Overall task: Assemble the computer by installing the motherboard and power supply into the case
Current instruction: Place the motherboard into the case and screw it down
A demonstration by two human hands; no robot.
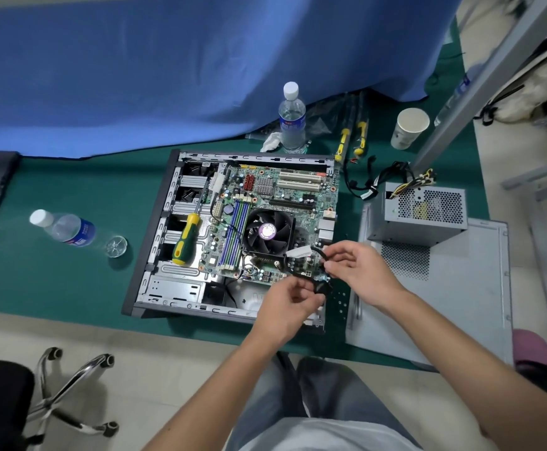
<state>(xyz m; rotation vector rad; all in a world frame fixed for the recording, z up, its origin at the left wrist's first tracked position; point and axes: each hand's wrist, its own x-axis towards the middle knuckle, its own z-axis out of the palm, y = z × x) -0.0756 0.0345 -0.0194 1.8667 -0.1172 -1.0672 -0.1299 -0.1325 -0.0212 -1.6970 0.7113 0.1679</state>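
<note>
An open computer case (pixel 155 242) lies flat on the green mat. The motherboard (pixel 285 196) sits inside it, with a black CPU fan (pixel 267 234) near its middle. The grey power supply (pixel 423 211) stands outside the case to the right, on the loose side panel (pixel 444 304), its cables (pixel 383 179) trailing behind it. Over the case's near right corner both hands hold a black cable (pixel 301 275) with a white connector (pixel 298 252). My left hand (pixel 290 302) pinches the cable's lower part. My right hand (pixel 356 268) pinches its upper part.
A yellow-green screwdriver (pixel 186 239) lies inside the case at the left. One water bottle (pixel 65 229) lies on the mat at the left, another (pixel 292 118) stands behind the case. A paper cup (pixel 409 128), yellow-handled tools (pixel 350 135) and a chair base (pixel 70 392) are around.
</note>
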